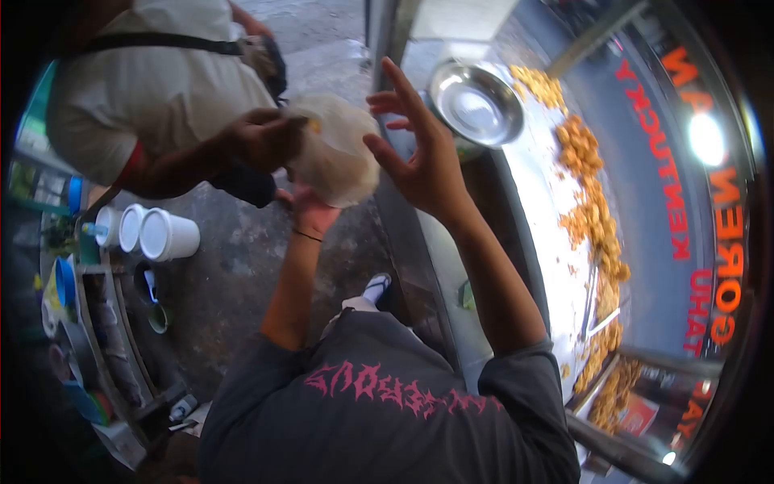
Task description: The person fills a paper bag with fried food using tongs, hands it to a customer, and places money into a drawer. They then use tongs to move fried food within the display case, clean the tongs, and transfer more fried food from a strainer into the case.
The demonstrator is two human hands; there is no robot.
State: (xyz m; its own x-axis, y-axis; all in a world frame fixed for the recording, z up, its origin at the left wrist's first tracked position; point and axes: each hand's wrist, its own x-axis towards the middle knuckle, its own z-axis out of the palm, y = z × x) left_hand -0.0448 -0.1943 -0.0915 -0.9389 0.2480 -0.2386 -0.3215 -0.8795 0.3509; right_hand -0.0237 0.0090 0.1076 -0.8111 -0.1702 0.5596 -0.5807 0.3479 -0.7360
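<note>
A whitish plastic bag (334, 149) with something yellow inside hangs between me and another person. My left hand (310, 211) holds it from below, partly hidden by the bag. The other person's hand (262, 137), from a white shirt, grips the bag's left side. My right hand (419, 153) is raised just right of the bag, fingers spread, its thumb close to the bag and nothing in it.
A steel bowl (477, 103) sits on the cart's top beyond my right hand. Fried pieces (592, 210) lie along a glass case with red lettering, tongs (595, 298) among them. White cups (161, 234) lie on a cluttered shelf at left.
</note>
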